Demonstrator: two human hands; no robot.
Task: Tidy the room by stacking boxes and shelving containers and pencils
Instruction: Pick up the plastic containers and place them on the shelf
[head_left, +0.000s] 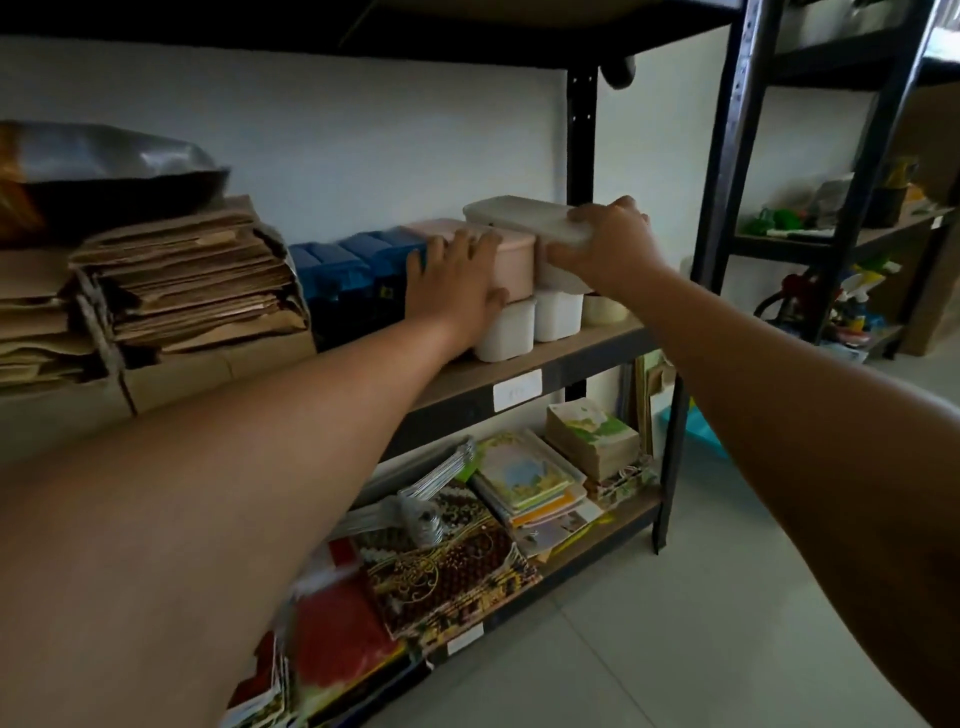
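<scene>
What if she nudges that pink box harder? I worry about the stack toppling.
The pink box sits on white tubs, so a hard push may slide it off. It looks like rigid plastic, probably light. The left hand on its side and the neighbouring white box should help steady it.

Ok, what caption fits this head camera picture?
Two hands set pink and white containers on a shelf.

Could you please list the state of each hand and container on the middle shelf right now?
left hand: open, fingers spread over the pink container.
right hand: grips the near end of the white lidded container.
pink container: lid on, stacked on a white tub.
white lidded container: lid on, stacked on a white tub.
white tubs: upright on the shelf.
blue boxes: closed, in a row.
</scene>
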